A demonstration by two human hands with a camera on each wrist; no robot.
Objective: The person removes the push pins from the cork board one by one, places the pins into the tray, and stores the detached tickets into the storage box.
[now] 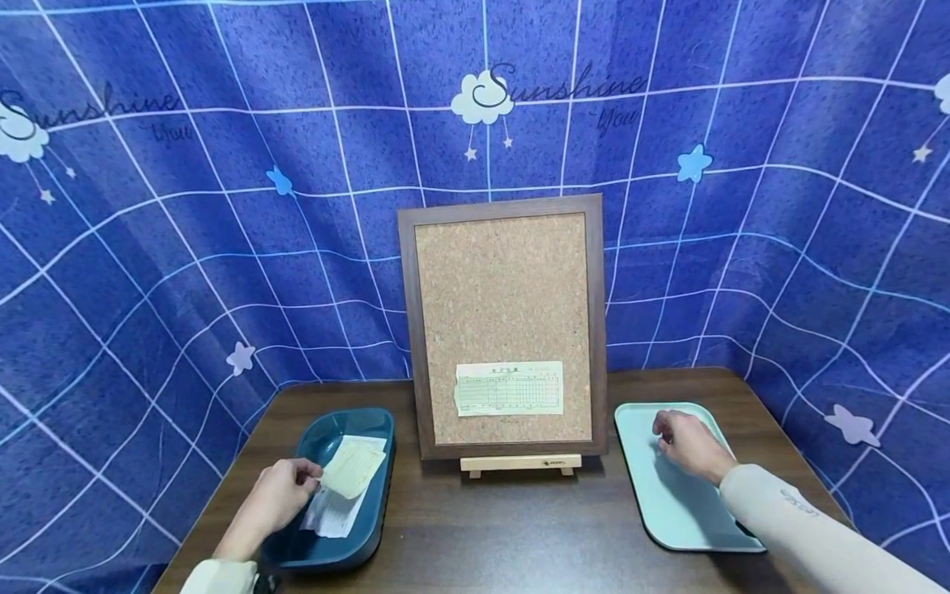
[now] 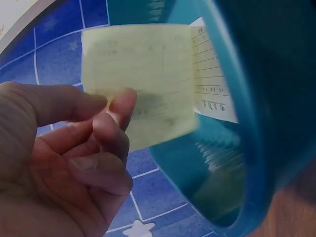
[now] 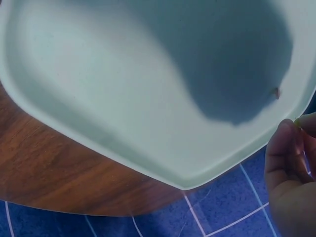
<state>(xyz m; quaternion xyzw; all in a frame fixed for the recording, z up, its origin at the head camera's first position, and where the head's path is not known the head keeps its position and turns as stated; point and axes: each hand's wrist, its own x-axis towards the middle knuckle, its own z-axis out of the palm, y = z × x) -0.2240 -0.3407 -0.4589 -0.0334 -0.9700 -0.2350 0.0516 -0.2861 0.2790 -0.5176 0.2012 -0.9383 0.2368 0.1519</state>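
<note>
Over the blue basin [image 1: 382, 528] at the left, my left hand [image 1: 278, 499] pinches a pale yellow paper slip [image 2: 148, 74] by its edge, between thumb and finger. Faint print shows through the slip. White printed papers [image 1: 334, 513] lie in the basin beneath it. Above the pale green tray [image 1: 653, 511] at the right, my right hand [image 1: 690, 441] has thumb and fingertip together on a tiny yellow-green thing [image 3: 297, 120], too small to tell its kind. A tiny pinkish-brown thing [image 3: 276, 93] lies on the tray near that hand.
A brown-framed cork board [image 1: 505, 289] leans on a small wooden stand [image 1: 519, 464] at the table's back middle. A printed form slip [image 1: 509, 389] is on its lower part. Blue gridded cloth [image 1: 356, 206] hangs behind the dark wooden table [image 1: 505, 528].
</note>
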